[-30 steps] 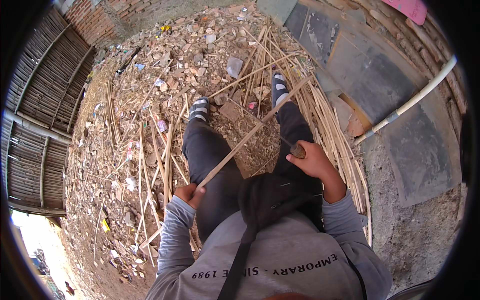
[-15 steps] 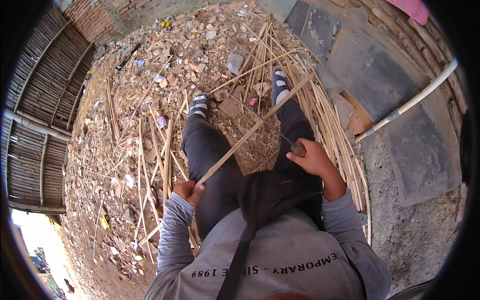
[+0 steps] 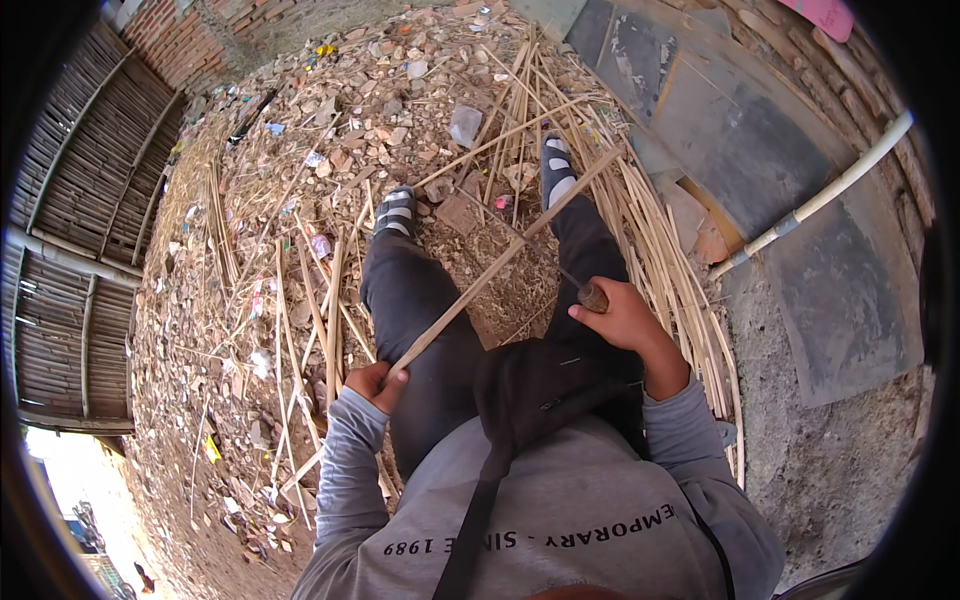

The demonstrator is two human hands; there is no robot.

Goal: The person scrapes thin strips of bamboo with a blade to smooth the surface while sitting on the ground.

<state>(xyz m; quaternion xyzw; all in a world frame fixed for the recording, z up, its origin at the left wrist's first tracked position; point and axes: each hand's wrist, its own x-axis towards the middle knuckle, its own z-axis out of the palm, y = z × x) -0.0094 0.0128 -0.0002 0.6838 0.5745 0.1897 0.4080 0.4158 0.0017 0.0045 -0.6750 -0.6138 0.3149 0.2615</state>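
Observation:
My left hand (image 3: 376, 386) is closed around the near end of a long bamboo strip (image 3: 480, 284), which slants up to the right across my legs, its far end above my right shin. My right hand (image 3: 628, 318) grips the rounded wooden handle of a long knife (image 3: 593, 297). Its thin dark blade runs from the handle toward the upper left and crosses the strip near mid-length. Whether the edge bites into the strip is too fine to tell. Both of my legs stretch forward, the feet in striped dark sandals (image 3: 395, 211).
Many split bamboo strips (image 3: 668, 262) lie along my right side, with more strips (image 3: 335, 315) by my left leg. Rubble and litter cover the ground. Dark flat sheets (image 3: 745, 140) and a pale pole (image 3: 820, 205) lie to the right; a woven bamboo wall (image 3: 75, 150) stands left.
Very little differs. The knife handle in my right hand has shifted slightly to the left, and the whole view has moved a touch. My left hand keeps its hold on the strip.

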